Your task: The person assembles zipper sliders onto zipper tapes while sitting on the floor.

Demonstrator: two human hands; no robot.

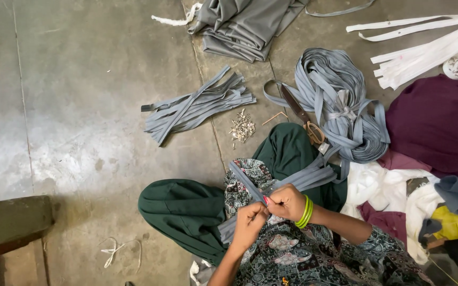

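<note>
1. Both hands meet over the lap: the left hand (248, 222) and the right hand (287, 202), green bangles on its wrist, are each pinched shut on one grey zipper strip (246, 181) that slants up toward the knee.
2. More cut strips (194, 107) lie fanned on the concrete floor (80, 106), with small metal sliders (242, 127) just beside them.
3. Scissors (300, 115) rest against the big grey coil (345, 106) (loosely wound).
</note>
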